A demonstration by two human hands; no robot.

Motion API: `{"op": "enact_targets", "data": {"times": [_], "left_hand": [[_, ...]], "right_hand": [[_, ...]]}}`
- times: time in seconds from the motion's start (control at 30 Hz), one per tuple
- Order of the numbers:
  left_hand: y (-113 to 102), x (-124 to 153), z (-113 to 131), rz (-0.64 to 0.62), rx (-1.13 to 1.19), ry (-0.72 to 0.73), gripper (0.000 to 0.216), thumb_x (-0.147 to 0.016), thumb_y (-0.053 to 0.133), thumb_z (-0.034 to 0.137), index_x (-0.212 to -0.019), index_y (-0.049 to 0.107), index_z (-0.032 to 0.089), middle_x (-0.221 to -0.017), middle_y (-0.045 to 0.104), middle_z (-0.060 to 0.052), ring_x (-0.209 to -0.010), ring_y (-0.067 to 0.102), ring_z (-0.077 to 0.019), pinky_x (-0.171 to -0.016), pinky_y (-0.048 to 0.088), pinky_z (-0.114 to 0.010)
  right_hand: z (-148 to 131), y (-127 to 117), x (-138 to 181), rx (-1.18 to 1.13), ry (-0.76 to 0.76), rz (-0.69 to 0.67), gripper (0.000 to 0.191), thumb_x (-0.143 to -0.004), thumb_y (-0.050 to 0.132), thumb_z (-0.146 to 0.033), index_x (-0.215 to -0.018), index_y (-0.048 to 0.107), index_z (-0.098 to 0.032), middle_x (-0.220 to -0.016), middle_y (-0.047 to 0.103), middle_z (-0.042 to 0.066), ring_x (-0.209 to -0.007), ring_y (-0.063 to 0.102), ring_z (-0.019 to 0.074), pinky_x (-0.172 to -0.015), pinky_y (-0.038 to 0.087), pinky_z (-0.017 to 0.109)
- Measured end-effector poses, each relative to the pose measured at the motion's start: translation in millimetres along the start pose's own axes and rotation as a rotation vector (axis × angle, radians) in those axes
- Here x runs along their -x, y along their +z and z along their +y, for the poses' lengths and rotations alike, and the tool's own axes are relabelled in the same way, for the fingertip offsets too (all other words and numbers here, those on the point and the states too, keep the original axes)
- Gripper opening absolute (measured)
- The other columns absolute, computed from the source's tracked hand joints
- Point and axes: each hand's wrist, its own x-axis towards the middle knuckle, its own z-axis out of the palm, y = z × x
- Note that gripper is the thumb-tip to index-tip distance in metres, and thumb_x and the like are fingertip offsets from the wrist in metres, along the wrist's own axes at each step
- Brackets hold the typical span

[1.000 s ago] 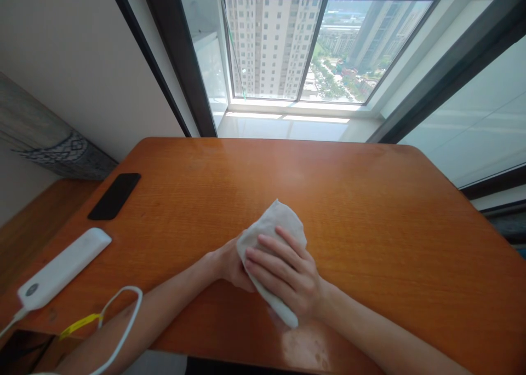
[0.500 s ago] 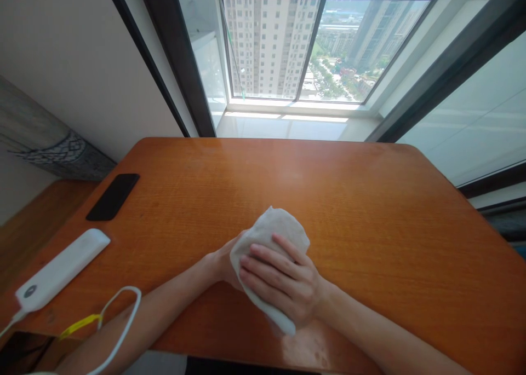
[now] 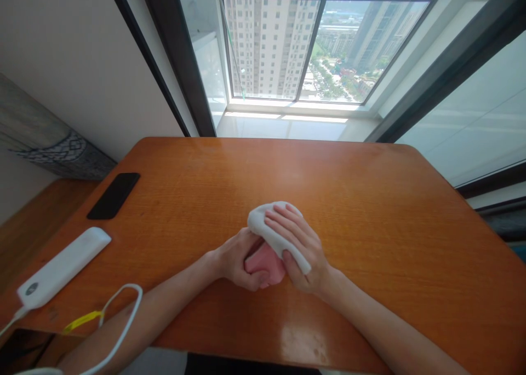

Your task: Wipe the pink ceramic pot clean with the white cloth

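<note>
A pink object (image 3: 267, 264) is gripped in my left hand (image 3: 239, 260), over the near middle of the table; its kind cannot be made out because fingers and cloth hide much of it. My right hand (image 3: 302, 249) holds a white cloth (image 3: 263, 221), folded over, against the upper right side of the pink object. The right fingers lie along the top of the cloth, with the thumb tucked under its lower edge.
The brown wooden table (image 3: 370, 211) reaches to a window. On its left side lie a black phone (image 3: 114, 196) and a white power strip (image 3: 63, 268). A white cable (image 3: 130, 315) with a yellow tag (image 3: 84, 321) loops over my left forearm.
My right hand has drawn the cloth up and away, bunching it toward the top. The pink object, covered before, now shows in my left hand.
</note>
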Motion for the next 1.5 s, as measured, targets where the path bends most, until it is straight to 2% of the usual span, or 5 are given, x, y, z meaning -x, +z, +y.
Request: {"op": "enact_targets", "data": {"times": [0.23, 0.47, 0.67, 1.27, 1.5], "left_hand": [[-5.4, 7.0, -10.2, -0.111, -0.393, 0.147, 0.052, -0.090, 0.063, 0.066, -0.123, 0.070, 0.027, -0.069, 0.071, 0.001, -0.052, 0.062, -0.0208, -0.055, 0.060, -0.038], [-5.5, -5.3, -2.1, -0.125, -0.228, 0.238, 0.078, -0.076, 0.072, 0.065, -0.136, 0.062, 0.016, -0.110, 0.078, -0.013, -0.088, 0.077, -0.0293, -0.079, 0.069, -0.043], [-6.1, 6.8, -7.3, -0.242, -0.290, 0.136, 0.042, -0.089, 0.065, 0.053, -0.122, 0.072, 0.027, -0.073, 0.075, 0.000, -0.051, 0.065, -0.0213, -0.050, 0.059, -0.037], [-3.6, -1.1, -5.2, -0.149, -0.220, 0.156, 0.072, -0.074, 0.072, 0.067, -0.127, 0.066, 0.018, -0.109, 0.082, -0.012, -0.091, 0.081, -0.0311, -0.082, 0.070, -0.045], [-2.3, 11.0, -7.6, -0.106, -0.330, 0.014, 0.047, -0.091, 0.067, 0.057, -0.128, 0.069, 0.028, -0.086, 0.081, -0.002, -0.062, 0.074, -0.0247, -0.064, 0.067, -0.044]], "right_hand": [[-16.5, 2.3, -1.5, 0.107, -0.304, -0.106, 0.052, -0.111, 0.038, -0.025, -0.153, 0.065, -0.012, -0.156, 0.071, 0.010, -0.164, 0.046, 0.0294, -0.143, 0.026, 0.061], [6.6, -2.0, -2.2, -0.065, 0.109, 0.048, 0.060, -0.112, 0.037, -0.029, -0.171, 0.044, -0.016, -0.165, 0.062, 0.016, -0.159, 0.054, 0.0336, -0.129, 0.051, 0.063], [-16.0, 0.1, -1.4, 0.131, -0.302, -0.137, 0.057, -0.114, 0.032, -0.032, -0.160, 0.058, -0.010, -0.163, 0.064, 0.008, -0.169, 0.038, 0.0273, -0.146, 0.015, 0.055], [5.3, -0.9, -1.8, -0.046, 0.045, 0.059, 0.060, -0.114, 0.034, -0.029, -0.170, 0.045, -0.012, -0.163, 0.063, 0.018, -0.158, 0.055, 0.0309, -0.131, 0.049, 0.059], [-9.7, 2.1, -1.6, 0.110, -0.339, -0.104, 0.054, -0.113, 0.033, -0.024, -0.156, 0.062, -0.007, -0.160, 0.067, 0.011, -0.166, 0.044, 0.0265, -0.144, 0.025, 0.053]]}}
